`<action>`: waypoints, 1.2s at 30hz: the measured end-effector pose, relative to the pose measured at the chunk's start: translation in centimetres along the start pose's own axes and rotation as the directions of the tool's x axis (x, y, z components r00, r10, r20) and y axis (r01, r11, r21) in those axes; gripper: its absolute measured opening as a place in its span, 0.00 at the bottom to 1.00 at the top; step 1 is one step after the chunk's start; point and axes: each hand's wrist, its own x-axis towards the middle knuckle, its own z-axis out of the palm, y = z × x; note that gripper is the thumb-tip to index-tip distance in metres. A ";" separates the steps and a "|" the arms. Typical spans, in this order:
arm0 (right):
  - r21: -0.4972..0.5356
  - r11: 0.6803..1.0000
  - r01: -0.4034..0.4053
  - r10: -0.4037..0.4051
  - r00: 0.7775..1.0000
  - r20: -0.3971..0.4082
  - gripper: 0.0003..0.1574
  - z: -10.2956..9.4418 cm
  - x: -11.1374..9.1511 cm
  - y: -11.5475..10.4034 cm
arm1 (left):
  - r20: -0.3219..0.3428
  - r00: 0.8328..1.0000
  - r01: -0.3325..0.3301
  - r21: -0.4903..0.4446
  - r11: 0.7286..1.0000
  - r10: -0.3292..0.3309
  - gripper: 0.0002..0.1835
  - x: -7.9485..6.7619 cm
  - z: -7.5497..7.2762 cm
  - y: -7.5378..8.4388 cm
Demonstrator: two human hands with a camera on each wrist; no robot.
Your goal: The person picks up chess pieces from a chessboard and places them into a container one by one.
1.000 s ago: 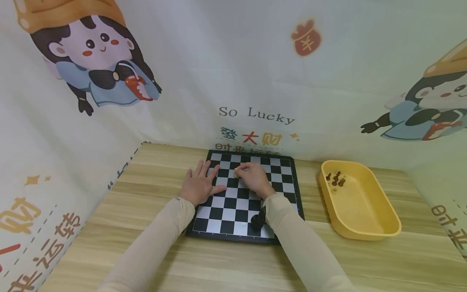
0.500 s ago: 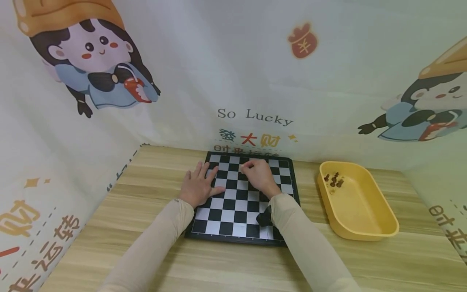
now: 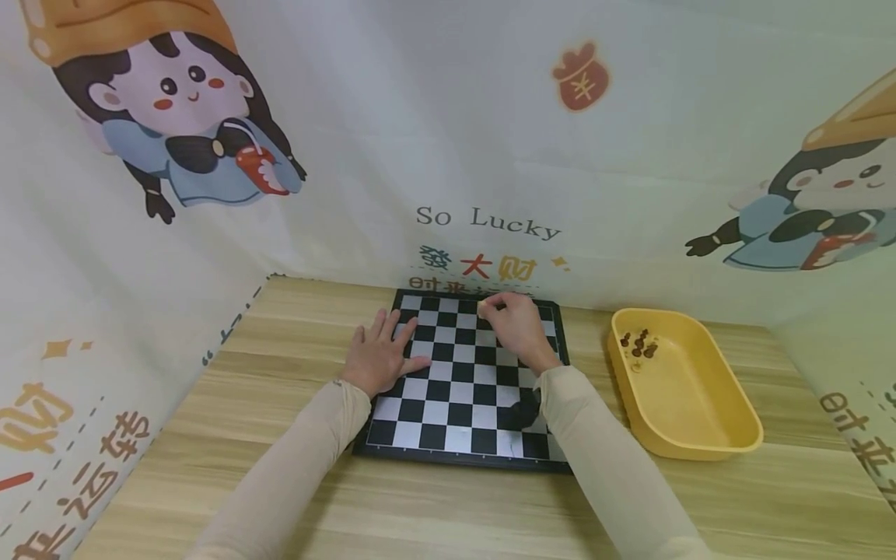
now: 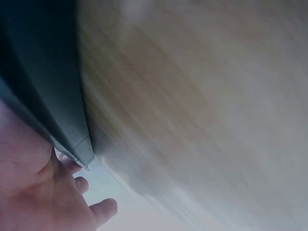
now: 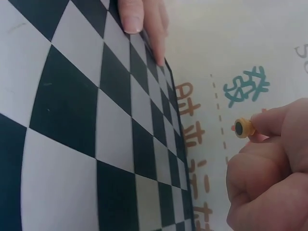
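Note:
A black-and-white chessboard point(image 3: 448, 412) lies flat on the table in the head view. My left hand point(image 3: 376, 354) rests on its left border with fingers spread; in the left wrist view the palm point(image 4: 38, 192) lies against the board's dark side wall point(image 4: 53, 86). Over the far right part of the board, my right hand point(image 3: 521, 330) pinches a small yellow chess piece point(image 5: 245, 128) between thumb and forefinger. In the right wrist view its round dark base faces the board, a little apart from it. The piece's upper part is hidden by the fingers.
A yellow tray point(image 3: 693, 389) stands right of the board, with several small dark brown chess pieces point(image 3: 639, 342) at its far left end. Wood-grain table point(image 3: 315, 498) surrounds the board. A printed cloth point(image 3: 364, 155) hangs just behind it.
My right hand has moved right and toward the board's far edge, keeping the chess piece in its fingertips. My left hand stays in place on the board's left border.

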 end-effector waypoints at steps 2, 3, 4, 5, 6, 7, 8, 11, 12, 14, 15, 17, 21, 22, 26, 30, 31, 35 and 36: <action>0.005 1.000 0.001 -0.001 1.000 -0.003 0.18 -0.4 0.0 0.0 | -0.004 1.000 -0.001 0.000 1.000 0.001 0.44 0.0 0.0 0.0; 0.007 1.000 0.003 -0.003 1.000 -0.006 0.18 -0.7 0.0 0.0 | -0.007 1.000 -0.001 -0.003 1.000 0.001 0.44 0.0 0.0 0.0; 0.014 1.000 -0.002 0.002 1.000 -0.004 0.18 -0.9 -0.1 0.0 | -0.007 1.000 -0.002 -0.006 1.000 0.002 0.44 0.0 0.0 0.0; 0.017 1.000 -0.005 0.005 1.000 -0.003 0.19 -1.2 0.0 0.0 | -0.007 1.000 -0.002 -0.009 1.000 0.002 0.44 0.0 0.0 0.0; 0.017 1.000 -0.009 0.009 1.000 -0.003 0.19 -1.5 -0.1 -0.1 | -0.006 1.000 -0.002 -0.010 1.000 0.002 0.44 0.0 0.0 -0.1; 0.023 1.000 -0.009 0.009 1.000 -0.005 0.19 -1.8 -0.1 -0.1 | -0.005 1.000 -0.001 -0.009 1.000 0.001 0.44 0.0 -0.1 -0.1; 0.021 1.000 -0.007 0.007 1.000 -0.008 0.20 -2.2 -0.1 -0.1 | -0.005 1.000 -0.001 -0.010 1.000 0.001 0.44 0.0 -0.2 -0.1; 0.023 1.000 0.002 -0.002 1.000 -0.019 0.20 -3.2 0.0 0.0 | -0.008 1.000 -0.003 -0.005 1.000 0.003 0.44 0.0 -0.1 -0.1; 0.025 1.000 0.003 -0.002 1.000 -0.018 0.20 -3.6 0.0 0.0 | -0.008 1.000 -0.002 -0.002 1.000 0.002 0.44 0.0 -0.1 -0.1; 0.027 1.000 0.005 -0.005 1.000 -0.023 0.19 -4.2 0.0 0.3 | -0.008 1.000 -0.001 0.000 1.000 0.001 0.44 0.0 -0.1 -0.2; 0.031 1.000 0.001 0.000 1.000 -0.026 0.19 -4.5 0.1 0.4 | -0.008 1.000 -0.002 -0.001 1.000 0.002 0.44 0.0 -0.1 -0.2; 0.043 0.999 -0.009 0.010 1.000 -0.026 0.20 -5.1 0.1 0.7 | -0.005 1.000 -0.002 0.000 1.000 0.002 0.44 0.0 -0.1 -0.1; 0.054 0.998 -0.037 0.039 0.999 -0.022 0.21 -6.5 -0.1 1.1 | 0.002 1.000 -0.005 0.001 1.000 0.005 0.45 0.0 -0.1 0.0; 0.050 0.998 -0.042 0.043 0.999 -0.018 0.21 -6.9 -0.2 1.2 | 0.003 1.000 -0.007 0.001 1.000 0.007 0.45 0.0 -0.1 0.0; 0.068 0.995 -0.075 0.074 0.997 0.018 0.22 -8.6 -0.6 1.6 | 0.000 1.000 -0.014 -0.009 1.000 0.014 0.45 0.1 -0.1 0.1; 0.129 0.987 -0.099 0.091 0.993 0.071 0.24 -10.3 -0.9 2.0 | -0.001 1.000 -0.020 -0.004 1.000 0.020 0.44 0.0 -0.2 -0.1; 0.138 0.986 -0.097 0.087 0.993 0.078 0.25 -10.8 -1.0 2.1 | -0.001 1.000 -0.021 -0.003 1.000 0.021 0.44 -0.1 -0.2 -0.2; 0.133 0.987 -0.093 0.083 0.994 0.076 0.27 -12.4 -1.3 2.7 | -0.010 1.000 -0.023 -0.007 1.000 0.023 0.44 -0.1 -0.1 -0.2; 0.125 0.988 -0.094 0.086 0.994 0.072 0.28 -12.8 -1.4 2.8 | -0.014 1.000 -0.023 -0.009 1.000 0.023 0.44 0.0 -0.1 -0.1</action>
